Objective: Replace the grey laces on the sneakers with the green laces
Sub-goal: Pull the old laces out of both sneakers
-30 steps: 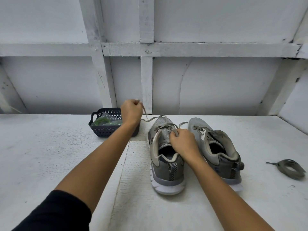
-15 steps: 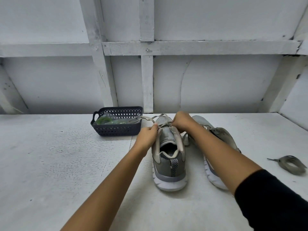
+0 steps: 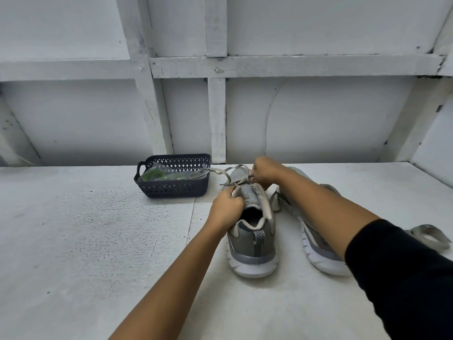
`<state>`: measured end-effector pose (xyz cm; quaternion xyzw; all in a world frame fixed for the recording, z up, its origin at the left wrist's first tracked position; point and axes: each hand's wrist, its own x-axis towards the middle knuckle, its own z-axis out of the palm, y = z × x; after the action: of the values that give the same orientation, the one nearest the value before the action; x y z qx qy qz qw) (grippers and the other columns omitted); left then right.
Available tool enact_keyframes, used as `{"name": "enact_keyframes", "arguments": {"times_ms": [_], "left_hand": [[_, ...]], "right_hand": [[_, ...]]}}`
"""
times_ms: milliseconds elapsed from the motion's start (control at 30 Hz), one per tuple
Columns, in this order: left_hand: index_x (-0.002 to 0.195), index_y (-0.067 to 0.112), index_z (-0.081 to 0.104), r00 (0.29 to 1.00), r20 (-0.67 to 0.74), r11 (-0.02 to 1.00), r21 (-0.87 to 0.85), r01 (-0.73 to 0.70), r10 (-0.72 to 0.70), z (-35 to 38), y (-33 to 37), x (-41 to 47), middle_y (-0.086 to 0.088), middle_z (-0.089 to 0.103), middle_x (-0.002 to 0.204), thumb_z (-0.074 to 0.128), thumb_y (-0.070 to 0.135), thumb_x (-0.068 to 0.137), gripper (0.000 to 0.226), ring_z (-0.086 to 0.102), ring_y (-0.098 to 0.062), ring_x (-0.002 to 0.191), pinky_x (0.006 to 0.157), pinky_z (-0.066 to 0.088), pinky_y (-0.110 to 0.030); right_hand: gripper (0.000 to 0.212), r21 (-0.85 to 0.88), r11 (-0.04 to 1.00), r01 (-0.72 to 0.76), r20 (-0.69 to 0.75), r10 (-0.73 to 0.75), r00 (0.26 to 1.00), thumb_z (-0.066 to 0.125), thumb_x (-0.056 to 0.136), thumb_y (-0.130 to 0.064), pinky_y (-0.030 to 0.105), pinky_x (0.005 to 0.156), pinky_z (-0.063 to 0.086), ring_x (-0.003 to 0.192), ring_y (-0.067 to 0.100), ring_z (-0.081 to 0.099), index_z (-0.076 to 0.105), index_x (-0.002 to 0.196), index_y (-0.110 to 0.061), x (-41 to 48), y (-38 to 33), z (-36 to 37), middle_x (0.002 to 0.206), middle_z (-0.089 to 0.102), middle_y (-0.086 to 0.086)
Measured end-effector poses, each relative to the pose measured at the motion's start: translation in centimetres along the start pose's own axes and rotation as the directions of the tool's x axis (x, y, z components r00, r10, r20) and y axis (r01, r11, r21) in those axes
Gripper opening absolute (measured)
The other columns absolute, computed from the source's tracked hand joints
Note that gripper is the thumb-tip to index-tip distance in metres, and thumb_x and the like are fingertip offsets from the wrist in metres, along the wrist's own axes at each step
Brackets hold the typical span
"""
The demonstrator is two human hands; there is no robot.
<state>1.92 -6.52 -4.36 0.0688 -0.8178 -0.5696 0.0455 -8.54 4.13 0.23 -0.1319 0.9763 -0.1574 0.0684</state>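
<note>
Lately worked over the white desk (image 3: 73,241), which lay pale under both forearms. Kept to the left sneaker (image 3: 252,244), directly beneath the hands; left the right sneaker (image 3: 318,253) mostly hidden under the right forearm. Left the dark basket (image 3: 171,190) standing beyond and to the left of the left hand (image 3: 226,207). Dropped that hand from its high pull beside the basket a second ago down to the sneaker's left eyelet edge, fingers curled and gripping it. Sent the right hand (image 3: 266,170) forward from the tongue to the toe-end eyelets, pinching the grey lace (image 3: 210,171) there. Let a slack loop of that lace trail away left of the hands and over the basket rim. Judged from this: upper rows loosened, lowest rows in hand, lace not yet out. Kept the green laces (image 3: 153,174) untouched in the basket. Left a coiled grey lace (image 3: 431,235) out past the right elbow.
</note>
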Motion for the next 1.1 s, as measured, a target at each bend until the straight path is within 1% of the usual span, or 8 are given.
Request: {"name": "enact_keyframes", "arguments": {"times_ms": [133,333,433,500,767,900,1033,1100], "left_hand": [[0.076,0.014,0.051,1.0,-0.005,1.0,-0.01,0.008,-0.008,0.1,-0.2,0.1,-0.025,0.059,0.103,0.037,0.02,0.066,0.018,0.053,-0.04,0.105,0.063,0.03,-0.031],[0.069,0.012,0.051,1.0,-0.006,1.0,-0.015,-0.009,0.009,0.2,-0.2,0.1,-0.022,0.06,0.1,0.033,0.022,0.058,0.023,0.054,-0.039,0.102,0.059,0.03,-0.03],[0.072,0.009,0.048,1.0,-0.014,1.0,-0.017,-0.026,0.026,0.2,-0.2,0.1,-0.025,0.057,0.099,0.033,0.021,0.059,0.023,0.052,-0.041,0.102,0.058,0.029,-0.03],[0.076,0.013,0.053,1.0,-0.018,1.0,-0.012,-0.018,0.017,0.2,-0.1,0.0,-0.026,0.059,0.102,0.037,0.02,0.066,0.021,0.053,-0.04,0.103,0.061,0.03,-0.03],[0.084,0.01,0.058,0.999,-0.051,1.0,-0.006,-0.011,0.01,0.3,-0.5,0.2,-0.027,0.06,0.106,0.041,0.002,0.084,0.019,0.053,-0.04,0.105,0.068,0.035,-0.034],[0.077,0.015,0.053,0.999,-0.049,1.0,-0.004,-0.017,0.017,0.3,-0.4,0.1,-0.026,0.06,0.105,0.04,0.002,0.084,0.02,0.053,-0.039,0.104,0.064,0.03,-0.031],[0.07,0.013,0.05,0.998,-0.048,1.0,0.011,-0.028,0.028,0.2,-0.3,-0.1,-0.024,0.06,0.1,0.04,0.002,0.083,0.021,0.053,-0.038,0.102,0.056,0.029,-0.029],[0.062,0.019,0.044,0.998,-0.042,0.999,0.012,-0.036,0.037,0.2,-0.2,-0.1,-0.023,0.059,0.097,0.04,0.009,0.08,0.021,0.053,-0.038,0.1,0.054,0.029,-0.028]], "right_hand": [[0.02,0.062,0.998,0.034,0.08,-0.039,0.996,0.055,0.086,-0.002,0.018,0.051,0.047,0.054,0.016,0.054,0.068,0.098,0.009,0.4,0.7,0.0,0.081,0.064,0.017],[0.023,-0.12,0.988,0.101,0.038,-0.097,0.995,0.056,0.076,0.008,0.028,0.05,0.035,0.059,0.025,0.049,0.051,0.058,-0.005,0.7,0.5,1.1,0.058,0.052,0.01],[0.017,-0.132,0.985,0.114,-0.016,-0.117,0.993,0.055,0.076,0.01,0.03,0.053,0.037,0.067,0.026,0.05,0.047,0.075,-0.005,0.9,0.5,1.4,0.064,0.047,0.008],[0.022,-0.075,0.99,0.119,-0.056,-0.123,0.991,0.049,0.079,0.011,0.031,0.052,0.033,0.07,0.026,0.046,0.04,0.091,-0.004,1.1,0.5,1.5,0.068,0.041,0.007],[0.018,0.26,0.965,-0.047,0.158,0.006,0.987,0.049,0.091,0.0,0.016,0.038,0.048,0.052,0.017,0.053,0.063,0.085,0.01,1.0,1.5,0.1,0.063,0.054,0.011],[0.022,0.082,0.997,-0.014,-0.003,0.014,1.0,0.045,0.089,0.007,0.011,0.033,0.032,0.051,0.016,0.05,0.054,0.07,0.002,0.5,0.7,0.5,0.07,0.058,0.024],[0.016,0.033,0.999,0.031,-0.218,-0.023,0.976,0.045,0.092,-0.001,0.027,0.065,0.036,0.098,0.038,0.059,0.049,0.107,0.004,0.4,0.0,1.0,0.109,0.06,0.028],[0.018,0.106,0.994,-0.015,-0.147,0.031,0.989,0.045,0.096,-0.009,0.025,0.055,0.039,0.074,0.031,0.064,0.057,0.092,0.003,0.5,0.0,0.8,0.089,0.063,0.024]]}}
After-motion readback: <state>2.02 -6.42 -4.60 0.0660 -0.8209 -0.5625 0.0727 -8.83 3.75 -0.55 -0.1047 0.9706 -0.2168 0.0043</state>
